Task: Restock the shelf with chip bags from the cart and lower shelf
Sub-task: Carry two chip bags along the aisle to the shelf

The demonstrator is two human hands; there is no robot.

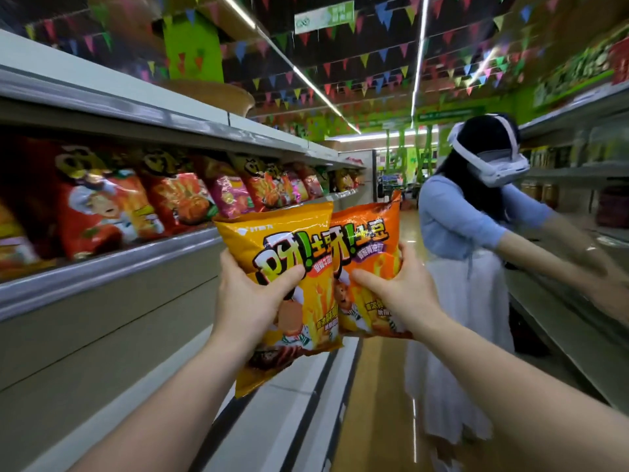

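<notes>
you are mid-carry, your left hand (pixel 250 301) gripping the yellow chip bag (pixel 289 294) and your right hand (pixel 396 294) the orange chip bag (pixel 369 240), both upright beside the shelf (pixel 112 264), so next find a gap among the red bags (pixel 112 206).
</notes>
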